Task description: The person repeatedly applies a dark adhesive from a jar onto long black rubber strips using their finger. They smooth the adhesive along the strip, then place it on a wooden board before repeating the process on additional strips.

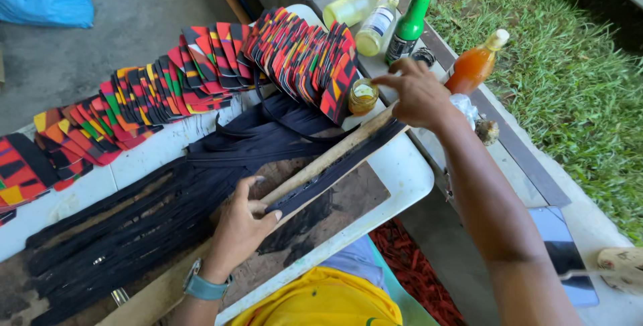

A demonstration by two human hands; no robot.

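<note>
On the white table (pixel 402 165) in front of me, my left hand (pixel 244 222) lies palm down with the fingers loosely curled, pressing the near part of a long wooden stick (pixel 321 163) and the black strip (pixel 338 169) that runs along its lower edge; it pins them rather than grips them. On that wrist I wear a watch with a grey-blue strap (pixel 203 287). My right hand (pixel 418 95) is out at the far end of the same stick, fingers bent and pinched down at the point where stick and strip reach the table's rounded corner, though I cannot tell just how much of either it has caught. Just beside that hand, to its left, stands a small open jar (pixel 362 96) of yellowish paste. Under the stick lies a dark, stained board (pixel 348 199), and to the left of my left hand a heap of black strips (pixel 134 225) spreads across it. Beyond these, a long row of fabric pieces (pixel 201 71) in red, orange, black, yellow and green stands on edge, overlapping, in a curve along the far side of the table. Past the jar are two pale bottles (pixel 365 18), a green bottle (pixel 410 23) and an orange bottle (pixel 474 65), on a ledge beside grass (pixel 569 65). Below my right forearm a dark tablet (pixel 562 252) lies flat.
</note>
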